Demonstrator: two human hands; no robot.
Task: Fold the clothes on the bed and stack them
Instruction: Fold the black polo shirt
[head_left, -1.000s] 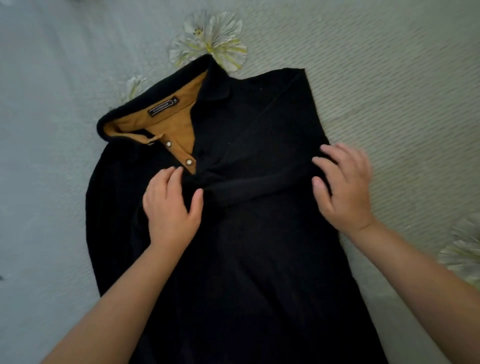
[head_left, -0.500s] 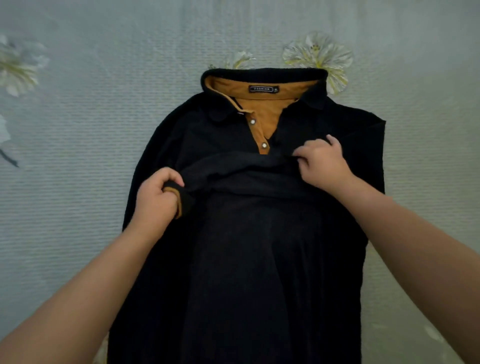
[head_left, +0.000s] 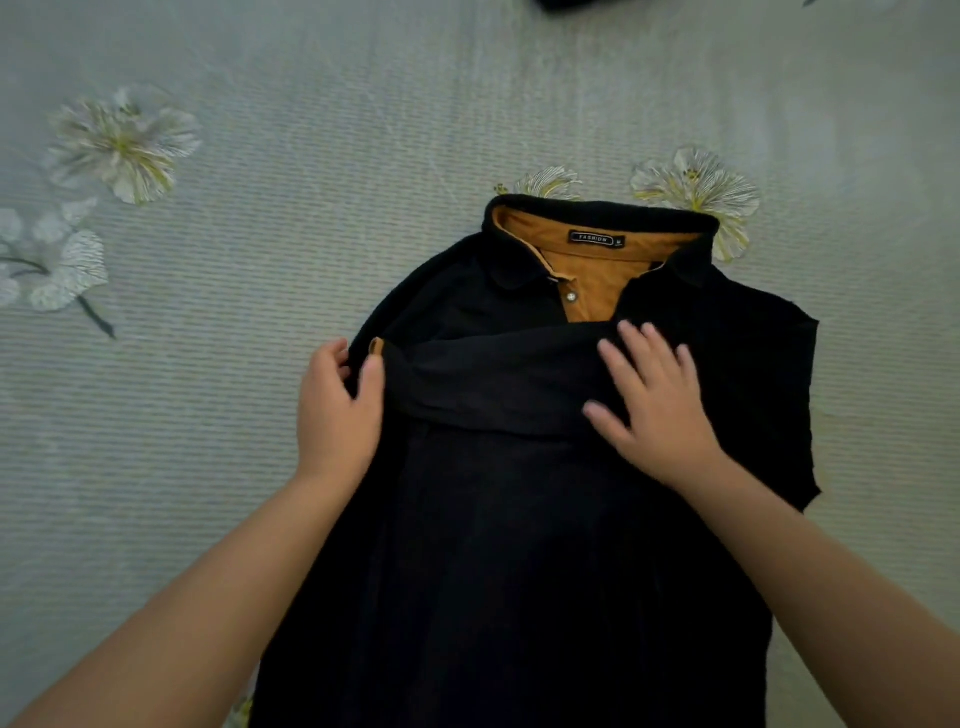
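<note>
Only the head view here. A black shirt (head_left: 519, 519) lies face up on the bed (head_left: 260, 415), collar (head_left: 597, 218) pointing away, with one sleeve (head_left: 493, 384) laid across the chest just below the buttons.

The left hand (head_left: 335, 410) is curled around the cuff end of that sleeve at the shirt's left edge, thumb on top. The right hand (head_left: 654, 410) lies flat on the sleeve, fingers spread, pressing it down.

Looks like the sleeve-tucking stage to me. I'd keep the flat hand as an anchor, pull the cuff gently so the sleeve lies straight and level, line it up with the side edge, then smooth outward so no wrinkle gets trapped before folding the sides in.
</note>
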